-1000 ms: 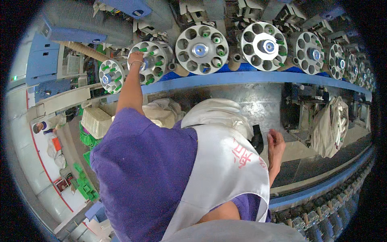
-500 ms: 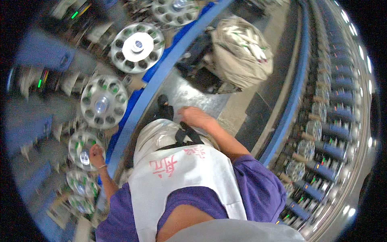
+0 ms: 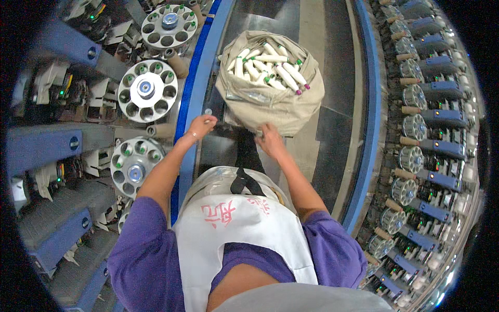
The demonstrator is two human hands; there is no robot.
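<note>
Just ahead of me stands a beige cloth sack (image 3: pixel 270 106), its top gaping, filled with white yarn bobbins (image 3: pixel 262 65) that have green or purple tips. My right hand (image 3: pixel 269 141) is at the sack's near side, fingers curled onto the cloth edge. My left hand (image 3: pixel 201 126) hovers over the blue rail to the left of the sack, thumb and fingers pinched together; what is between them, if anything, is too small to make out. A small pale disc (image 3: pixel 208 111) shows just beyond those fingertips.
Along my left runs a machine with round bobbin magazines (image 3: pixel 147 89), some pockets holding green-tipped bobbins, and a blue rail (image 3: pixel 207 67). A second machine row (image 3: pixel 439 140) with a blue rail (image 3: pixel 371 119) lines the right side. The dark aisle floor (image 3: pixel 332 140) lies between.
My view has turned, and the sack now stands straight ahead and nearer. My left hand has left the magazine and come forward over the rail. My right hand has reached the sack.
</note>
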